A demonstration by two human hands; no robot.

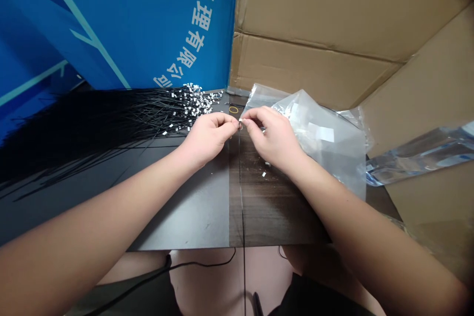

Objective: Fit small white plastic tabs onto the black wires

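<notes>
A small workshop or packing area is indicated, though which of the two cannot be settled. A dark bench (pixel 185 207) is hemmed in by a blue company banner (pixel 122 24) (its white characters end in the words for a limited company) and by brown cardboard (pixel 314 24). Black cable ties (pixel 111 118) are heaped on it, and clear plastic bags (pixel 322 143) are laid alongside.

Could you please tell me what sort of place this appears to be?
It is probably a small workshop's hand-assembly or packing bench: there is a heap of thin black wires with white end pieces, a clear plastic bag and cardboard cartons alongside.
</notes>
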